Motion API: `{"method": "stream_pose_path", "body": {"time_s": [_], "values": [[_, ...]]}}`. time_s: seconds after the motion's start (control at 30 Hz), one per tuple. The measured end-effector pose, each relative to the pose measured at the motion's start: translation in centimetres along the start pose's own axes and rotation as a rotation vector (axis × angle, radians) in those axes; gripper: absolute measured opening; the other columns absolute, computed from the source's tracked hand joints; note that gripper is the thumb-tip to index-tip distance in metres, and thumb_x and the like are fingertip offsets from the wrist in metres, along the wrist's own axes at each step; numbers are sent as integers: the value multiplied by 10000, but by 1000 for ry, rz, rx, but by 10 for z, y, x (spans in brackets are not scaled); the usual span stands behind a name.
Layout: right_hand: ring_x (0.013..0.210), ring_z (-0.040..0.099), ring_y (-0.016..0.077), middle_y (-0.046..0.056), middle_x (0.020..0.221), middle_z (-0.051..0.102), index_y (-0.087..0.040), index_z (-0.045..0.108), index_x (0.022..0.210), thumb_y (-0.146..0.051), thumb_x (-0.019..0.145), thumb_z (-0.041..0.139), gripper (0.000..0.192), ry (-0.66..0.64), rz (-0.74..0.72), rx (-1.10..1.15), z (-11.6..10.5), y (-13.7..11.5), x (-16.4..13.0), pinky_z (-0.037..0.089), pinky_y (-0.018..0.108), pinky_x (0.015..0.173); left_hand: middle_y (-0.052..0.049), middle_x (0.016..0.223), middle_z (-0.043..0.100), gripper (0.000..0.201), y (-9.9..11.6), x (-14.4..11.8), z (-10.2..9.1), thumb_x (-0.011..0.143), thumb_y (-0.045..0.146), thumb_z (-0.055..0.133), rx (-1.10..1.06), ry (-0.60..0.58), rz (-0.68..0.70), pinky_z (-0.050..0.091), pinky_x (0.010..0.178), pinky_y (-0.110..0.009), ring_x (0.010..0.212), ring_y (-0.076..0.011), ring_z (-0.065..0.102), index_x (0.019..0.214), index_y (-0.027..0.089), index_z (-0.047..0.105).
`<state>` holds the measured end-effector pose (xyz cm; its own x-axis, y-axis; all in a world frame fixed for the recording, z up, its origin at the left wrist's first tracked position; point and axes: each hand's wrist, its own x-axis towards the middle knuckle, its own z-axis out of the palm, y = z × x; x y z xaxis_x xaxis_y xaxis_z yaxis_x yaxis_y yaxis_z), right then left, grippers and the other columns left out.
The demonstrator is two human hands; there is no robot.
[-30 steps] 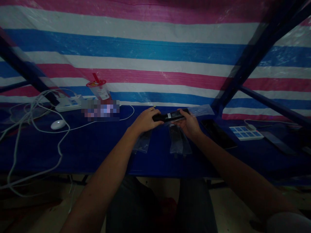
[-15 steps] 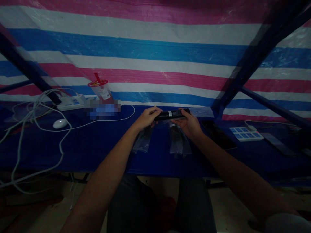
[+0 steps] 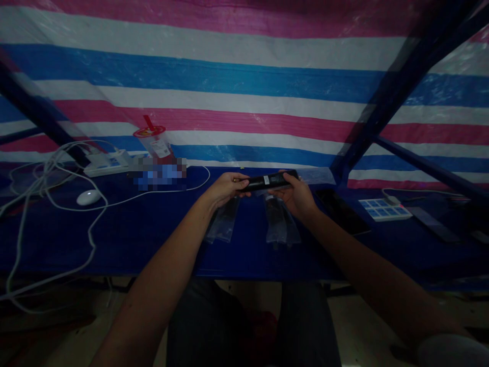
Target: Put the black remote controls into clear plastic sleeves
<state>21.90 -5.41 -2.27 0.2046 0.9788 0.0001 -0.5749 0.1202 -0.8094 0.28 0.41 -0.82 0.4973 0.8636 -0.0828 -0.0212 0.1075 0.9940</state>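
Both hands grip a long black bar-shaped item (image 3: 272, 179) with a small white label, level above the table; its exact kind I cannot make out. My left hand (image 3: 228, 187) pinches its left end, thumb on top. At the right end, my right hand (image 3: 295, 192) is closed with its thumb on the upper face. A clear plastic bag (image 3: 318, 176) stretches out beyond the right fingers; whether it is joined to the item I cannot tell. Below the hands lie clear bags with dark contents, one on the left (image 3: 222, 224) and overlapping ones on the right (image 3: 280, 221).
On the blue table (image 3: 153, 244), tangled white cables (image 3: 93, 232), a white mouse (image 3: 88, 197), a power strip (image 3: 109, 165) and a red-lidded cup (image 3: 158, 145) stand left. A dark tablet-like slab (image 3: 342, 211) and another power strip (image 3: 385, 209) lie right. Striped sheeting (image 3: 244, 92) hangs behind.
My left hand has shifted slightly left and its thumb lies flatter along the item's end. The item tilts slightly, its right end higher. The view has moved a little.
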Motion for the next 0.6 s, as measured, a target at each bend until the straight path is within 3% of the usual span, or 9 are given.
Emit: {"method": "stream_pose_path", "body": {"time_s": [0.33,0.43,0.53,0.6], "values": [[798,725,214,41,870,723,-182,650,999,-219,846,670,158,-19,2,2,0,3,-2,635,371,673,-82,734,682,116,3,0,2,827,139,709,-52,44,-23,395,500,-246,580,-139,656,935,136,666],[790,736,233,72,895,735,-177,640,989,-346,934,604,181,-12,-8,18,3,3,-3,638,411,693,-90,793,681,108,5,1,5,824,149,676,-98,87,-14,411,495,-257,573,-144,651,929,142,656],[794,752,258,120,936,747,-170,629,996,-481,1015,436,367,16,-18,37,4,0,-1,633,436,706,-59,737,642,123,5,4,2,824,180,602,-79,244,66,392,452,-263,480,-130,579,927,140,657],[810,760,265,144,954,752,-163,620,1001,-493,1038,353,426,35,-14,58,2,-5,2,631,433,723,-22,655,583,145,4,8,-8,815,193,538,-52,449,157,329,415,-253,419,-117,491,897,148,648]]}}
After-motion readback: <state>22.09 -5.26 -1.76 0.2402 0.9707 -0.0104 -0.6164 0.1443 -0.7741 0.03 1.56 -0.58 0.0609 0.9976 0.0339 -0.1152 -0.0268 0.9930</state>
